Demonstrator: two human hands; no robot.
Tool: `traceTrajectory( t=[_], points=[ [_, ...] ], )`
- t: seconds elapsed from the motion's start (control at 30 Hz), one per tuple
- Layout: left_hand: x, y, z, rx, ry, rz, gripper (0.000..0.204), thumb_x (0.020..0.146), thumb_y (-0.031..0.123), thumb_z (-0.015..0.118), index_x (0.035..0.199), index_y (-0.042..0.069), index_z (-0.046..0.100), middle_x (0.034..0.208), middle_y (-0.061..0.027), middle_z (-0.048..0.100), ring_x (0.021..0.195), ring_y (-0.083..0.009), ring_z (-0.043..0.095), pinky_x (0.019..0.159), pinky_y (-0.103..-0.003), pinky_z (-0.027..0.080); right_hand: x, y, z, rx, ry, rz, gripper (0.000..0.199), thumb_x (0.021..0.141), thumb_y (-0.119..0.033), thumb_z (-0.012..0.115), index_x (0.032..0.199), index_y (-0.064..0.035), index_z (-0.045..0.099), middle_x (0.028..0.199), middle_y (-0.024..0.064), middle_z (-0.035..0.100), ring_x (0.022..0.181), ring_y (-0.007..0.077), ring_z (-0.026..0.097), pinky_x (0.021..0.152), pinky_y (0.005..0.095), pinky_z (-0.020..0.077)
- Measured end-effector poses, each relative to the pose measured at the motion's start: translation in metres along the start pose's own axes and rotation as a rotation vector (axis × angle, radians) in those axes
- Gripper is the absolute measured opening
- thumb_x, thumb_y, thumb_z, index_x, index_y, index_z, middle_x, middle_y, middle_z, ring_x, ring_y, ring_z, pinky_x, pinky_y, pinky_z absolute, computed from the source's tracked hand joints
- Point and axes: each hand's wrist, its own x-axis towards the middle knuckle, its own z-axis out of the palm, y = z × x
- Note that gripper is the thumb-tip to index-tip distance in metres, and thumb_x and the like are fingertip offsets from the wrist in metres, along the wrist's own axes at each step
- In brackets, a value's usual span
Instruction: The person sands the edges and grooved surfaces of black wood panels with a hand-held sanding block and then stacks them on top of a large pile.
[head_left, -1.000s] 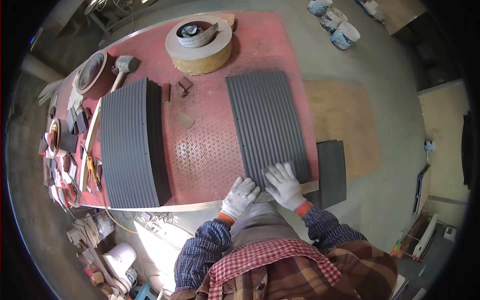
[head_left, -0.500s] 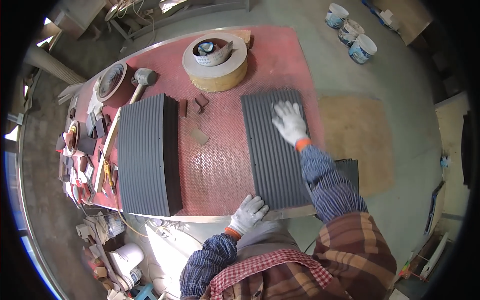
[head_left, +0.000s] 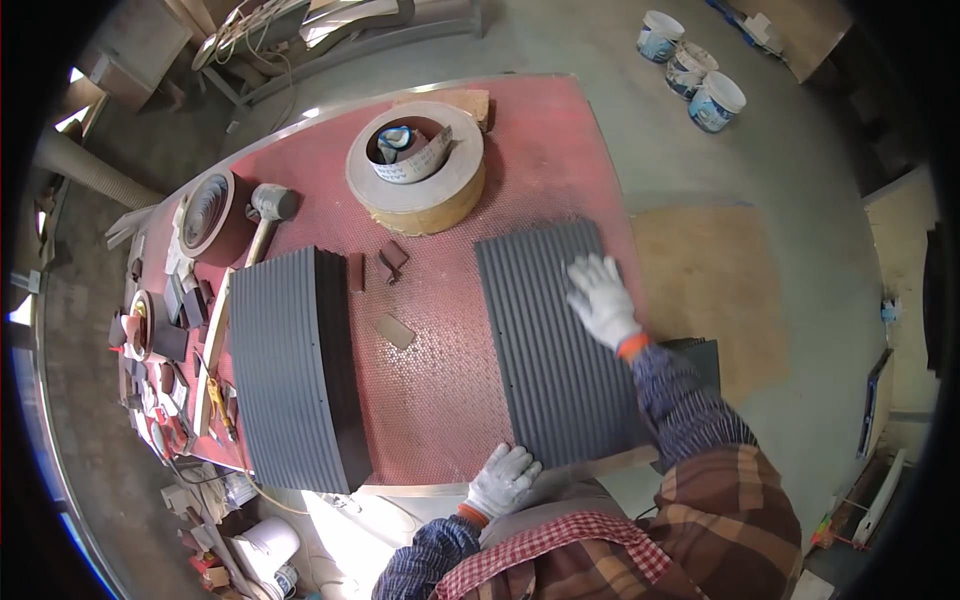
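A dark grey ribbed panel (head_left: 540, 345) lies flat on the right part of the red table (head_left: 430, 430). My right hand (head_left: 605, 303), in a white glove with an orange cuff, rests on its upper right part, palm down and fingers stretched out. My left hand (head_left: 503, 481), gloved the same way, touches the panel's near left corner at the table's front edge. Its fingers lie loosely apart, not wrapped round anything. To the left stands a tall stack of similar ribbed panels (head_left: 285, 370). Part of another dark panel (head_left: 700, 360) shows beyond my right forearm.
Rolls of abrasive belt (head_left: 415, 195) sit at the table's far side and left (head_left: 212, 215), beside a mallet (head_left: 272, 203). Small sanding pieces (head_left: 395, 330) lie between stack and panel. Tools and scraps crowd the left edge. Three buckets (head_left: 717, 103) stand on the floor.
The view has tilted, so the table sits lower in the picture. My right hand has slid a little nearer and to the right on the panel. My left hand stays at the corner.
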Motion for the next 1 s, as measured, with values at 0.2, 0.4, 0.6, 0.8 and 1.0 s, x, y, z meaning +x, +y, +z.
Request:
traceTrajectory(
  t=[0.2,0.4,0.6,0.8,1.0],
  points=[
    [0.000,0.000,0.003,0.019,0.113,0.037,0.028,0.074,0.014,0.065,0.099,0.002,0.064,0.087,-0.0092,0.056,0.083,-0.0263,0.056,0.074,-0.040,0.045,0.138,-0.015,0.002,-0.015,-0.124,0.097,0.052,0.099,-0.041,0.043,0.139,-0.0093,0.052,0.148,0.0133,0.047,0.140,0.0308,0.037,0.118,0.0473,0.0196],
    [0.001,0.004,0.000,-0.007,-0.031,-0.012,0.028,0.074,0.013,0.063,0.100,0.002,0.065,0.087,-0.0104,0.057,0.083,-0.0280,0.056,0.074,-0.041,0.045,0.040,-0.133,0.029,-0.201,-0.182,-0.251,0.057,0.102,-0.047,0.031,0.148,-0.0156,0.042,0.154,0.0060,0.041,0.145,0.0264,0.030,0.124,0.0466,0.0040],
    [0.000,0.011,0.001,-0.070,0.022,0.079,0.029,0.077,0.008,0.066,0.104,0.000,0.063,0.093,-0.0144,0.058,0.085,-0.0325,0.057,0.076,-0.044,0.047,-0.156,-0.146,-0.030,0.561,-0.186,-0.131,0.048,0.098,-0.035,0.054,0.139,-0.0103,0.053,0.143,0.0094,0.054,0.136,0.0279,0.045,0.120,0.0455,0.0215],
    [0.067,-0.057,-0.049,0.160,0.082,-0.051,0.038,0.090,0.013,0.060,0.127,0.002,0.057,0.130,-0.0224,0.055,0.119,-0.0392,0.054,0.102,-0.047,0.046,-0.277,-0.123,-0.089,1.650,-0.054,1.044,0.045,0.103,-0.019,0.046,0.142,0.0037,0.043,0.133,0.0192,0.058,0.119,0.0279,0.059,0.102,0.0331,0.0457],
    [0.208,-0.151,-0.082,0.444,0.150,-0.292,0.048,0.093,0.024,0.056,0.135,0.001,0.049,0.140,-0.0234,0.049,0.127,-0.0402,0.049,0.108,-0.045,0.040,-0.315,-0.144,-0.073,0.501,-0.202,0.751,0.058,0.094,0.002,0.037,0.151,-0.0011,0.025,0.138,0.0247,0.050,0.120,0.0380,0.056,0.097,0.0400,0.0491]
  ],
)
